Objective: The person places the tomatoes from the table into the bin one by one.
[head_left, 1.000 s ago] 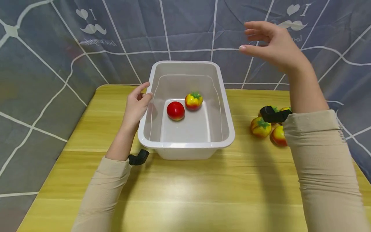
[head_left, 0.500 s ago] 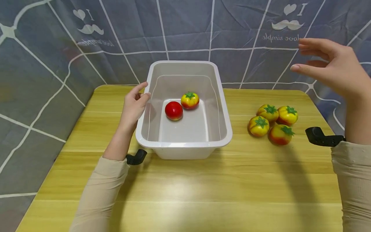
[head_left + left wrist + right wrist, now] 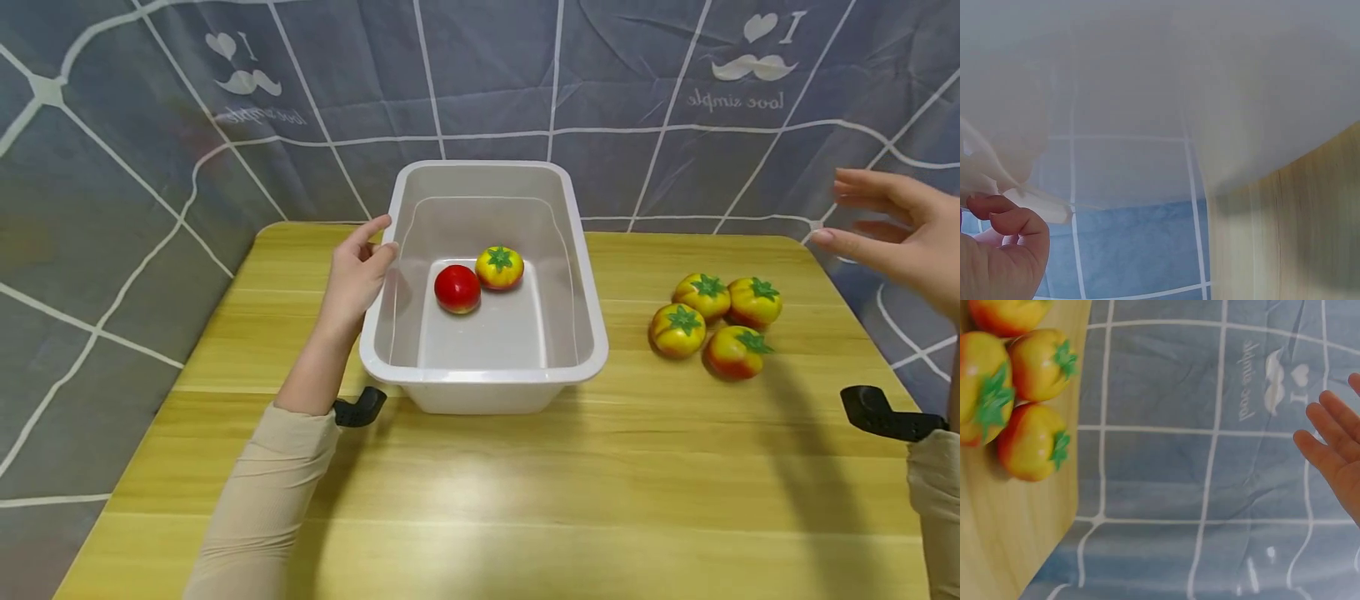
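Observation:
My left hand (image 3: 356,271) pinches the left rim of a light grey plastic bin (image 3: 491,375). In the left wrist view, the thumb and curled fingers (image 3: 1017,228) are at the bin's edge. Inside the bin lie a red tomato (image 3: 457,289), its leafy top out of sight, and a yellow-red tomato (image 3: 500,268) with its green calyx up. My right hand (image 3: 911,229) is raised at the far right, fingers apart and holding nothing. Left of it and lower, several yellow-red tomatoes (image 3: 677,330) sit clustered on the table; the right wrist view shows these tomatoes (image 3: 1034,442) too.
The bin stands on a wooden table (image 3: 480,492), near its back edge. A grey-blue cloth (image 3: 495,75) with white lines hangs behind and along the sides. A black wrist camera (image 3: 892,414) sticks out from the right wrist, and another black camera (image 3: 360,407) from the left.
My right hand has moved right and down from above the back right of the bin, uncovering the tomato cluster. The left hand keeps its place on the rim.

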The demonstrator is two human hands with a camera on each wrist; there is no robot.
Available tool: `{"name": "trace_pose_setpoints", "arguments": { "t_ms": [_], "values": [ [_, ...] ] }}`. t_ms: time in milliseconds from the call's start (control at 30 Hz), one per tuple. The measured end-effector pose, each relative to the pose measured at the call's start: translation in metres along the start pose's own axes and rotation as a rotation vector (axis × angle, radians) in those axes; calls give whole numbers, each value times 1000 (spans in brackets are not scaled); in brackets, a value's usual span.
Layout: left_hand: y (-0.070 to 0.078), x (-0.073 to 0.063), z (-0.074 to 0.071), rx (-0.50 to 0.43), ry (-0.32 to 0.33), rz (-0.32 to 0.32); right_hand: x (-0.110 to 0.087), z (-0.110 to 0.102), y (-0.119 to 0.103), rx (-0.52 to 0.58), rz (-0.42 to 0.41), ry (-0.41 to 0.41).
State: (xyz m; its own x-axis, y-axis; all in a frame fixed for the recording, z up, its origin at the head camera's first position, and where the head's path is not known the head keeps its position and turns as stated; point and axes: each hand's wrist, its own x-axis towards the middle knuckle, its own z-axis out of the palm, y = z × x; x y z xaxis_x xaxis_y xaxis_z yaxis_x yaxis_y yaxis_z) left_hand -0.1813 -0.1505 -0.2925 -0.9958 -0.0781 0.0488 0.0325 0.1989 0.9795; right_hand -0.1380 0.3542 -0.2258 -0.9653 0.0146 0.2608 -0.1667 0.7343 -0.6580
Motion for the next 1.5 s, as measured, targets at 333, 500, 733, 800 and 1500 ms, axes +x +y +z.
{"name": "trace_pose_setpoints", "arguments": {
  "t_ms": [333, 500, 733, 800, 1500],
  "values": [
    [-2, -2, 2, 14, -7, -7, -33, 10, 47, -45, 69, -17],
    [-2, -2, 2, 10, -4, -8, -44, 16, 63, -69, 121, -39],
    [-2, -3, 1, 9, 0, -2, -56, 27, 86, -58, 160, -104],
    [-2, -3, 1, 8, 0, -2, -59, 31, 93, -51, 180, -129],
    [-1, -1, 1, -1, -2, -8, -76, 72, 129, 181, 229, -322]
  ]
}}
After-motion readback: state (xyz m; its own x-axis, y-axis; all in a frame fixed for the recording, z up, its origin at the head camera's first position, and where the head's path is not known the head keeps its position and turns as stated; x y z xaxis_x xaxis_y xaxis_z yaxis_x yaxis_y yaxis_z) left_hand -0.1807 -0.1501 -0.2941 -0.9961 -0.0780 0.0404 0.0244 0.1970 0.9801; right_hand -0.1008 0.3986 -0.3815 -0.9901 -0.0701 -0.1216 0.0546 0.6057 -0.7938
